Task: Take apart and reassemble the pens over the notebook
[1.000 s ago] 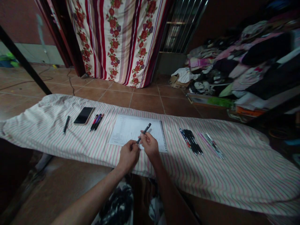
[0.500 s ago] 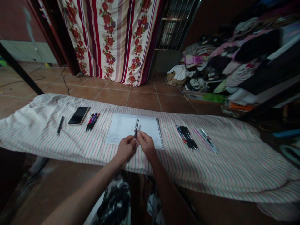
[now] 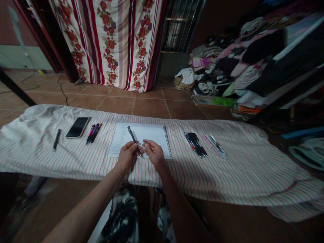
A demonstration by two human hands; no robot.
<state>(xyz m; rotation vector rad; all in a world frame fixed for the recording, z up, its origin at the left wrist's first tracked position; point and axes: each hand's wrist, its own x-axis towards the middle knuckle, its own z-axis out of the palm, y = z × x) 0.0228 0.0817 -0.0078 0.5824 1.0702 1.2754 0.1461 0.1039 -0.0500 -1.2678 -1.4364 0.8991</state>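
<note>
A dark pen [image 3: 132,133] slants over the white spiral notebook [image 3: 154,131], its tip pointing down toward me. My left hand [image 3: 128,153] pinches it around the middle of its barrel. Close beside it, my right hand [image 3: 154,152] is open, fingers apart and curved toward the pen, holding nothing. To the right of the notebook lies a bundle of mostly black pens [image 3: 196,145], and past it a few pale pens [image 3: 215,145]. Left of the notebook rest some red, purple and dark pens [image 3: 93,133].
A phone [image 3: 78,127] and a single dark pen [image 3: 57,139] lie on the left of the striped cloth [image 3: 240,175]. Beyond the cloth are a tiled floor [image 3: 146,106], a floral curtain [image 3: 121,44] and a heap of clothes [image 3: 227,64] at the right.
The pen has turned from nearly upright to a leftward slant, its lower end now showing. My right hand has let go and moved slightly off. The whole view has shifted a little.
</note>
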